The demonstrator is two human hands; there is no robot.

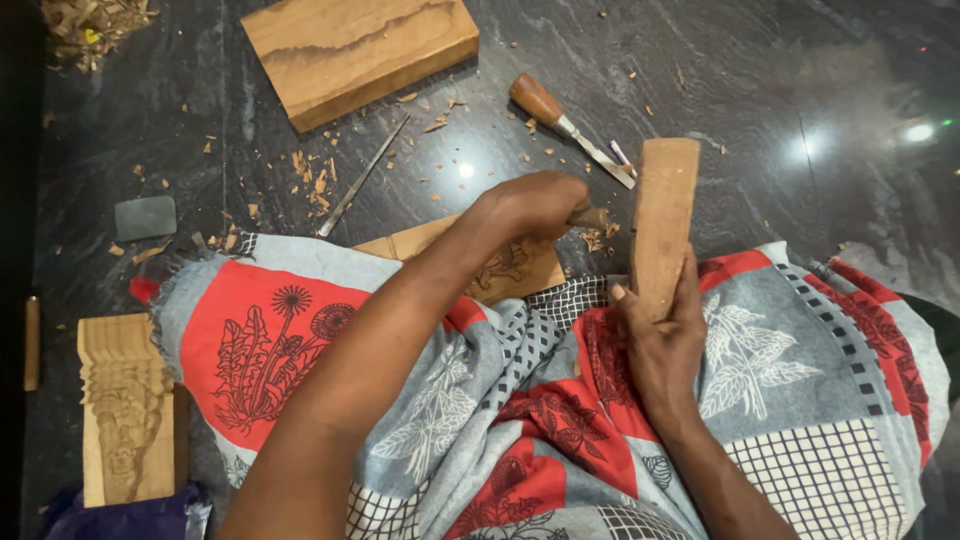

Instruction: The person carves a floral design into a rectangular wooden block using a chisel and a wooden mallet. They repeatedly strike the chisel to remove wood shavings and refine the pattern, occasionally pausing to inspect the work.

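Left hand [535,205] closed round the wooden handle of a chisel [592,217], tip hidden behind the fist, pressed toward a carved wood panel [520,268] lying partly under the forearm and on the patterned cloth [800,360]. Right hand [665,330] gripping the lower end of a flat wooden mallet [662,215], held upright just right of the chisel handle, close but seemingly not touching. Cloth in grey, red and white with leaf and flower prints and checked patches (spread over the lap). No packages, labels or signs visible.

Floor [780,90] dark, polished, veined stone with bright light spots, strewn with wood chips [315,185]. On it: a plain wood block [360,50] at top, a second chisel with brown handle [565,125] near the mallet's top end, a thin metal rod [362,178], a small grey sharpening stone [145,217] at left, and a carved wooden piece [125,410] at lower left. Pile of shavings [90,25] in the top left corner.
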